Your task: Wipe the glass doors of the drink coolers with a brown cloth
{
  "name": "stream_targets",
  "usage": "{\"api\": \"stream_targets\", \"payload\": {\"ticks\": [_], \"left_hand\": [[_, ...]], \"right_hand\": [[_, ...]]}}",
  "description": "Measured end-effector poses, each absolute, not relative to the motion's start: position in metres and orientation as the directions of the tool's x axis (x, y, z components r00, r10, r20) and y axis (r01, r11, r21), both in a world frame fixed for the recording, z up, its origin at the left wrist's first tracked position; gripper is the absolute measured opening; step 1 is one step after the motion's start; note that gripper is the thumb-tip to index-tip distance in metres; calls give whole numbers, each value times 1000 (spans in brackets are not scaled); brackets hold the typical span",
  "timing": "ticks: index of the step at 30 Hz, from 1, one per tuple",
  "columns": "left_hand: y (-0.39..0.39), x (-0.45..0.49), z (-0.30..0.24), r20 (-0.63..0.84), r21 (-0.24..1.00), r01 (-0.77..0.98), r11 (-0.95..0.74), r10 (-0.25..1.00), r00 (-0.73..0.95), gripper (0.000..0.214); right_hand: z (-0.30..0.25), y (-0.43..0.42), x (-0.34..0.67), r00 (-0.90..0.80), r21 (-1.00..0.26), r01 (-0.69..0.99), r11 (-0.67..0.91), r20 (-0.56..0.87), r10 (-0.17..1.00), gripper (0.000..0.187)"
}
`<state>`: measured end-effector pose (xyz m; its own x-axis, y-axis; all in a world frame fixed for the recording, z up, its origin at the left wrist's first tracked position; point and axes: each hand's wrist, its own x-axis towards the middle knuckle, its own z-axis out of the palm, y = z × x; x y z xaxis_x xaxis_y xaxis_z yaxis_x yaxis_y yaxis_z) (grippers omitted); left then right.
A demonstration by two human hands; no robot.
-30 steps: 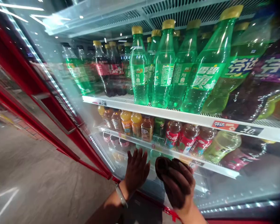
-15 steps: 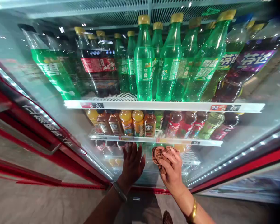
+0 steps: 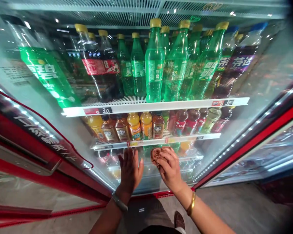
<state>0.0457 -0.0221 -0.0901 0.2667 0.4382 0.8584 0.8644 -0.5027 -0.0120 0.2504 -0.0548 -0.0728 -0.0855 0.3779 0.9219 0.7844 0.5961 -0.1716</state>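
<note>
A bunched brown cloth is gripped in my right hand, in front of the lower shelves of a drinks fridge. To its left, my left hand is raised with its fingers stretched out and nothing in it. Both hands are just below the front edge of the second shelf; whether either one touches it I cannot tell. Juice bottles with yellow caps and brown drink bottles stand on that shelf above my hands.
On the top shelf are green soda bottles, dark cola bottles and purple-labelled bottles. The red-framed fridge door stands at the left. A red frame edges the right side. A shoe shows on the floor below.
My view has turned slightly. Both hands appear a little further left in the picture, the right one still holding the cloth. The bottles stand as before.
</note>
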Motion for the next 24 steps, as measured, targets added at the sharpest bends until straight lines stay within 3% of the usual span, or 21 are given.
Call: {"api": "stream_targets", "payload": {"ticks": [6,12,18,24], "left_hand": [[-22,25,-88,855,-11,873,-488,448,261,84],[-19,4,-87,849,20,897,-442,481,218,87],[-21,-19,-90,828,28,882,-470,505,243,87],[-16,-41,-91,814,0,890,-457,517,265,83]], "right_hand": [[-47,-37,208,-241,-35,714,699,925,292,28],[-66,-47,208,-162,-115,747,655,924,347,25],[-47,-37,171,-256,-60,697,714,910,327,28],[-48,-46,176,-103,-160,767,621,925,366,30]]}}
